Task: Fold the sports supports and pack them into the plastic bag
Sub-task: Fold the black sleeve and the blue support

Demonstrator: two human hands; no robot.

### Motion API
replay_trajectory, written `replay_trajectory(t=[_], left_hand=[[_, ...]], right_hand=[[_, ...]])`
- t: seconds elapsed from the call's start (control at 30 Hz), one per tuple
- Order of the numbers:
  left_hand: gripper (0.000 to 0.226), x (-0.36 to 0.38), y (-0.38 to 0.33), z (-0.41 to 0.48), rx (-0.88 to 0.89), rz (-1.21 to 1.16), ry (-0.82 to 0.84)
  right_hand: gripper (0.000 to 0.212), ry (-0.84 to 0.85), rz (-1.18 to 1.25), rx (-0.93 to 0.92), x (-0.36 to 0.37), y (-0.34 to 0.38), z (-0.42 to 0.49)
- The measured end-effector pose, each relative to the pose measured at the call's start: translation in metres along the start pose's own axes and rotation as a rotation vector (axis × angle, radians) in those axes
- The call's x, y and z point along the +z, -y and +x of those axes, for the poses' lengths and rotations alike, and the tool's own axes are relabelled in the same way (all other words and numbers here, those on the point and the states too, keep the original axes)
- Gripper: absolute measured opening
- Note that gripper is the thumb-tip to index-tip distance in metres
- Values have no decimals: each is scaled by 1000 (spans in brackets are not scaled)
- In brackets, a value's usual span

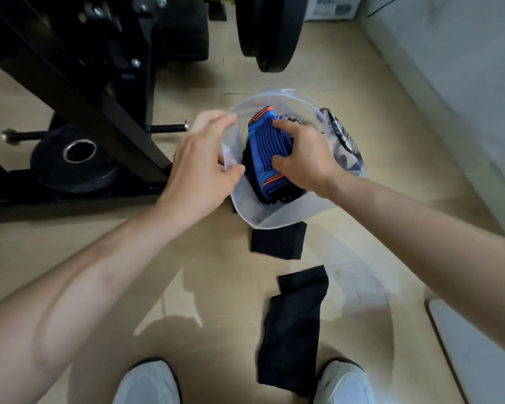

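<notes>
1. The left hand (pixel 200 161) is pinching the rim of a clear plastic bag (pixel 274 212), holding it open.
2. The right hand (pixel 302 158) is gripping a folded blue ribbed support with orange stripes (pixel 264 147) inside the bag's mouth.
3. Two black fabric sleeves (pixel 289 325) are lying on the beige floor (pixel 201 258), the nearer one between grey shoes (pixel 149 383).

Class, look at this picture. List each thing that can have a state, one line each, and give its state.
plastic bag: mouth open, on the floor
blue support: folded, partly inside the bag
left hand: holds the bag's rim
right hand: grips the blue support
short black support: on the floor, partly under the bag, unpacked
long black support: on the floor, outside the bag, unpacked
</notes>
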State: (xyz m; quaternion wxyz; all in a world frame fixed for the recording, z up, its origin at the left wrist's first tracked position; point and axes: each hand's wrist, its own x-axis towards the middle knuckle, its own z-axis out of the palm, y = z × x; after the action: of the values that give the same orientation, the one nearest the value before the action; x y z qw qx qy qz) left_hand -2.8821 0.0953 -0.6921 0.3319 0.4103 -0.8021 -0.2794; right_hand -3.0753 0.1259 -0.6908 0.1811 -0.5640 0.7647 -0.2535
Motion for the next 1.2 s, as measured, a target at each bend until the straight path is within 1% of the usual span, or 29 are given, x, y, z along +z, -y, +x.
replay_trajectory(t=[0.07,0.1,0.17,0.23,0.33,0.4,0.47,0.53,0.6,0.7,0.8,0.9,0.93,1.0,1.07,1.1,1.13,1.2], left_hand=[[76,0,-4,6,10,-14,3],[78,-1,-6,9,8,-30,3],[80,-1,-8,17,1,-62,0],[80,-2,-9,22,9,-75,5],[80,-2,-9,24,19,-85,18],[79,0,-9,23,9,-108,22],[78,3,-8,21,2,-133,30],[78,5,-4,16,6,-154,53],[79,5,0,10,0,-174,70],[79,4,6,1,-21,-254,60],[77,1,6,-13,-19,-310,50],[74,-1,10,-37,-1,-286,4],[72,-1,11,-47,1,-275,-20],[65,1,14,-72,-12,-253,-68],[54,7,17,-101,-50,-237,-88],[50,13,20,-116,-82,-227,-72],[45,20,25,-131,-113,-206,-29],[35,39,34,-159,-161,-154,130]], right_hand=[[68,-50,-3,-17,10,-2,8],[67,-40,-25,-55,18,-5,11],[62,48,-160,-127,30,-16,17],[60,170,-395,-125,34,-27,25],[71,307,-751,-69,22,-31,35],[74,376,-886,-64,14,-26,36],[72,428,-925,-37,13,-21,34],[73,464,-855,6,12,-15,31],[73,466,-719,31,9,-9,25],[70,395,-557,0,5,-2,4],[64,219,-396,-167,2,-1,-38],[40,-34,-167,-377,-3,-4,-94],[30,-114,-108,-407,-4,-7,-113],[12,-189,-21,-365,1,-19,-147],[2,-154,23,-236,15,-43,-171],[3,-111,11,-163,24,-59,-178],[5,-52,-14,-101,33,-77,-183],[14,100,-43,-38,50,-112,-188]])
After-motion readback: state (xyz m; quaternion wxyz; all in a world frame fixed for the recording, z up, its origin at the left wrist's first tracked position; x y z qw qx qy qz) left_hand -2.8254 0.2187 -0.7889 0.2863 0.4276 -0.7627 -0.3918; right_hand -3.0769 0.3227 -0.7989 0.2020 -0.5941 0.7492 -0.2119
